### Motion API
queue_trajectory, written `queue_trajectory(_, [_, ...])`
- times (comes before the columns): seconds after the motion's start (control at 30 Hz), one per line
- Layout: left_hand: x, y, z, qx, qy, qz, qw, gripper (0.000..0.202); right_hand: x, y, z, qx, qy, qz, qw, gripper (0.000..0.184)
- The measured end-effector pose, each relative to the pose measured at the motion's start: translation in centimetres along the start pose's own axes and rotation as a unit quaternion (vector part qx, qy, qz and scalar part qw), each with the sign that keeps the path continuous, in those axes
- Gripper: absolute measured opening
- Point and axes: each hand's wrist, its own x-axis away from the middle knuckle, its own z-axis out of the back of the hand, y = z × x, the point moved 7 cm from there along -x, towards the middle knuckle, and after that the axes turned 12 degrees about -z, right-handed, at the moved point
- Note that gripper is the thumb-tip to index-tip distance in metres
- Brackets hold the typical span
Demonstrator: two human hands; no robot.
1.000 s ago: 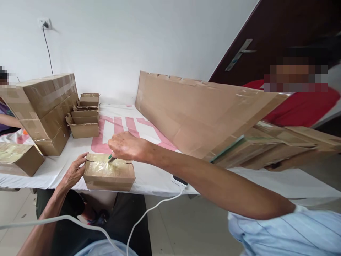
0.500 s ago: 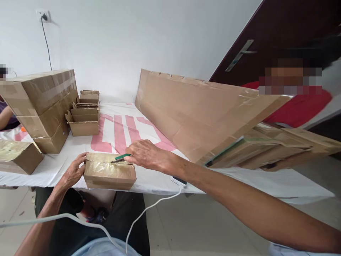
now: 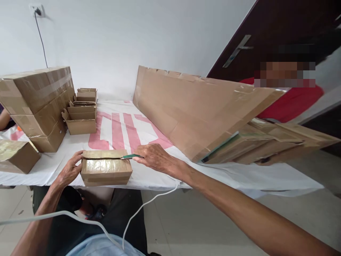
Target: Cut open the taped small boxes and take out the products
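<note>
One hand (image 3: 153, 156) clenching cutter (image 3: 130, 156), other (image 3: 69, 171) cupping box (image 3: 105, 170)

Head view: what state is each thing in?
Taped carton: flaps down, top seam gaping
Green box cutter: held, blade at the seam
Right hand: closed around the cutter
Left hand: against the carton's left end
Small cartons: open
Stacked cartons: taped shut
Black plug: in wall socket

The oblong tan cardboard box (image 3: 106, 179) has yellowish tape (image 3: 106, 164), and the slim cutter (image 3: 131, 156) is green. Broad pink strokes (image 3: 116, 131) pattern the white cloth (image 3: 153, 172). The flat door (image 3: 279, 28) is dark maroon, the thin cable (image 3: 145, 203) white.
</note>
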Motion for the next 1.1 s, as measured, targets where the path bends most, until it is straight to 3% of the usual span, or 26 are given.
queue_trajectory(0.13, [0.1, 0.3, 0.1, 0.020, -0.002, 0.022, 1.000, 0.041, 0.6, 2.8, 1.4, -0.070, 0.048, 0.000, 0.996, 0.028])
queue_trajectory(0.23, [0.3, 0.8, 0.1, 0.041, -0.019, 0.024, 0.999, 0.045, 0.9, 6.7, 1.1, -0.196, 0.128, -0.047, 0.971, 0.027])
queue_trajectory(0.33, [0.5, 0.8, 0.2, 0.022, -0.038, 0.035, 0.998, 0.052, 0.7, 9.0, -4.1, -0.263, 0.154, -0.110, 0.946, 0.030])
queue_trajectory(0.43, [0.6, 0.3, 0.6, -0.009, -0.047, 0.045, 0.998, 0.062, 0.2, 9.2, -11.9, -0.262, 0.137, -0.191, 0.936, 0.032])
queue_trajectory(0.5, [0.8, 0.2, 1.0, -0.015, -0.048, 0.045, 0.998, 0.072, 0.2, 8.8, -16.0, -0.243, 0.128, -0.240, 0.931, 0.033])
queue_trajectory(0.6, [1.0, 0.3, 0.9, -0.004, -0.067, 0.039, 0.997, 0.093, -0.1, 7.8, -18.3, -0.234, 0.128, -0.259, 0.928, 0.032])
queue_trajectory(0.67, [1.0, 0.4, 0.6, 0.001, -0.086, 0.036, 0.996, 0.110, -0.4, 7.0, -17.8, -0.306, 0.138, -0.248, 0.909, 0.033])
queue_trajectory(0.7, [1.0, 0.5, 0.4, 0.000, -0.094, 0.037, 0.995, 0.118, -0.7, 6.5, -17.2, -0.374, 0.135, -0.239, 0.886, 0.038])
queue_trajectory(0.8, [0.7, 0.6, 0.0, -0.017, -0.112, 0.045, 0.992, 0.131, -1.9, 3.4, -15.3, -0.594, 0.076, -0.184, 0.779, 0.061])
queue_trajectory(0.87, [0.7, 0.6, 0.3, -0.031, -0.119, 0.048, 0.991, 0.133, -2.4, 0.6, -13.5, -0.659, 0.045, -0.135, 0.738, 0.072])
queue_trajectory(1.0, [1.4, 0.5, 2.6, -0.060, -0.098, 0.056, 0.992, 0.131, -3.1, -3.6, -10.4, -0.658, 0.019, -0.095, 0.747, 0.088])
queue_trajectory(1.1, [1.9, 0.2, 4.3, -0.088, -0.058, 0.081, 0.991, 0.117, -4.1, -5.6, -8.7, -0.638, -0.021, -0.082, 0.765, 0.102])
